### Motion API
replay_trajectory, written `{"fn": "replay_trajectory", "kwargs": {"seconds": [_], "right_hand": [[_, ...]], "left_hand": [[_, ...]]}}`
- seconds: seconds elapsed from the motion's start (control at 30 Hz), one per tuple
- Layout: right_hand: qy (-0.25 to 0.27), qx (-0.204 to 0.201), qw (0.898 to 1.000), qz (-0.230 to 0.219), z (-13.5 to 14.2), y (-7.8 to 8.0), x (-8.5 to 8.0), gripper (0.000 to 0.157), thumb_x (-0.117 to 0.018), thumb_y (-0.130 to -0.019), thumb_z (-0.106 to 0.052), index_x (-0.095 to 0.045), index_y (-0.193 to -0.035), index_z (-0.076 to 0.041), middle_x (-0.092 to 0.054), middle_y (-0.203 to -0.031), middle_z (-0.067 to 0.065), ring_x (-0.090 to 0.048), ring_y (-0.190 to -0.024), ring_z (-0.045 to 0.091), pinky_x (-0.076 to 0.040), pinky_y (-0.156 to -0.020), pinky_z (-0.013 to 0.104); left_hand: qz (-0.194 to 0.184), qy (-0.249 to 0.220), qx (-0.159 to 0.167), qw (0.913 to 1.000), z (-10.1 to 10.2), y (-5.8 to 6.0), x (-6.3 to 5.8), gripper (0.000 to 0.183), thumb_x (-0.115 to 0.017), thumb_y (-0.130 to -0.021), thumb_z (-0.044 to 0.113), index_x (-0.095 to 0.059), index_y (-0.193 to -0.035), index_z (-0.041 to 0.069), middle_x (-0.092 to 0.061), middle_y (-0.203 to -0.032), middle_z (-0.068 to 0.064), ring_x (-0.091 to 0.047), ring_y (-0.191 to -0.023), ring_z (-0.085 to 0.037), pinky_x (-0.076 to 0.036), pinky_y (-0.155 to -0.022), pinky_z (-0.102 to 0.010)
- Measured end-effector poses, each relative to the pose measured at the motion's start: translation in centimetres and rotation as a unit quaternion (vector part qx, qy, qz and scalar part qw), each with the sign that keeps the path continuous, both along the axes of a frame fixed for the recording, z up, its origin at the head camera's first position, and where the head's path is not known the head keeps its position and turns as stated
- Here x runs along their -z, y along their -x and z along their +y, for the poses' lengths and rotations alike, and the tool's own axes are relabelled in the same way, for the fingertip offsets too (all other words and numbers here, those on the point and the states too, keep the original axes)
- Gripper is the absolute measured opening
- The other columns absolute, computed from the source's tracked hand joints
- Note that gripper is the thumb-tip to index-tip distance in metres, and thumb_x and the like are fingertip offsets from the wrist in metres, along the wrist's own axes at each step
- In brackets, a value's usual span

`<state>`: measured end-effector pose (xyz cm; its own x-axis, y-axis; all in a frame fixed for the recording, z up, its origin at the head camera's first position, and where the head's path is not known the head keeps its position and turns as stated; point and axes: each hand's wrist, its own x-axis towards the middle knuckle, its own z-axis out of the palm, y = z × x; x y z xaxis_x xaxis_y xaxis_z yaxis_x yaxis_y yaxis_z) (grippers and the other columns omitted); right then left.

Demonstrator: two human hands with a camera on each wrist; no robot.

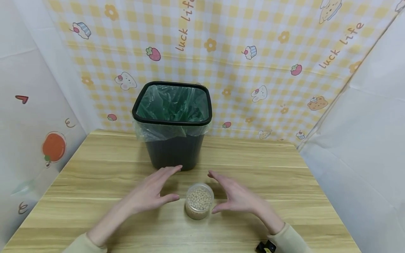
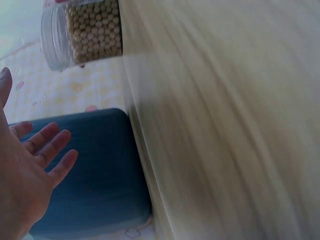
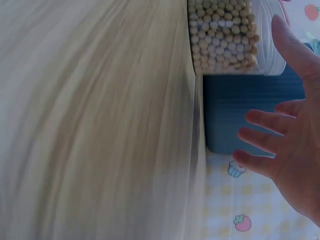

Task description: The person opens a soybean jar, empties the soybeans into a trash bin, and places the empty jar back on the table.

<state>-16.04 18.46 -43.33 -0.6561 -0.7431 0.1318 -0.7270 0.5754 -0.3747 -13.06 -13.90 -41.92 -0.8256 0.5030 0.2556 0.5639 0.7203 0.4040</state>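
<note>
A clear plastic jar (image 1: 199, 202) of round, pale beans stands upright on the table, its top seemingly without a lid. On its left is my left hand (image 1: 155, 191), fingers extended and thumb apart, with a gap to the jar. My right hand (image 1: 234, 195) is held likewise on the right, near the jar but apart from it. Both wrist views show the jar sideways: the beans (image 2: 95, 30) fill it up to below the rim, and the spread fingers (image 3: 265, 140) hold nothing.
Behind the jar stands a dark bin (image 1: 177, 147) lined with a clear bag. A small black object (image 1: 265, 247) lies by the right sleeve. The wooden table (image 1: 269, 168) meets a checked cloth (image 1: 234, 77) at the back and white sheets (image 1: 364, 147) at both sides.
</note>
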Motion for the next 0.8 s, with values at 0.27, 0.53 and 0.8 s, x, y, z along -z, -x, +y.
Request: {"fn": "replay_trajectory", "kwargs": {"seconds": [0.27, 0.53, 0.8], "right_hand": [[0.019, -0.007, 0.999, -0.041, -1.2, -0.2, 0.6, 0.118, -0.078, -0.063, -0.059, -0.011, -0.152, -0.020, -0.041, -0.148, -0.001, -0.043, -0.133, 0.017, -0.042, -0.106, 0.040], [0.022, -0.007, 0.997, -0.069, -1.8, -0.4, 0.9, 0.116, -0.082, -0.060, -0.055, -0.017, -0.150, -0.020, -0.041, -0.147, -0.001, -0.050, -0.127, 0.014, -0.046, -0.103, 0.038], [0.035, -0.030, 0.994, -0.097, -2.4, -0.3, 1.2, 0.116, -0.083, -0.059, -0.053, -0.014, -0.149, -0.027, -0.047, -0.138, -0.005, -0.053, -0.119, 0.009, -0.048, -0.099, 0.031]], "left_hand": [[-0.029, -0.005, 0.024, 0.9993, 2.5, 0.0, 0.4, 0.085, -0.059, -0.081, 0.063, -0.015, -0.149, 0.040, -0.035, -0.150, 0.012, -0.036, -0.138, -0.017, -0.031, -0.114, -0.045], [-0.025, 0.002, 0.050, 0.9984, 4.3, -0.1, 0.4, 0.086, -0.057, -0.081, 0.066, -0.017, -0.150, 0.034, -0.036, -0.150, 0.007, -0.038, -0.137, -0.018, -0.035, -0.111, -0.048], [-0.004, 0.010, 0.080, 0.9967, 5.4, -0.1, 0.8, 0.089, -0.054, -0.080, 0.069, -0.019, -0.150, 0.028, -0.036, -0.148, 0.008, -0.038, -0.136, -0.014, -0.034, -0.111, -0.047]]}}
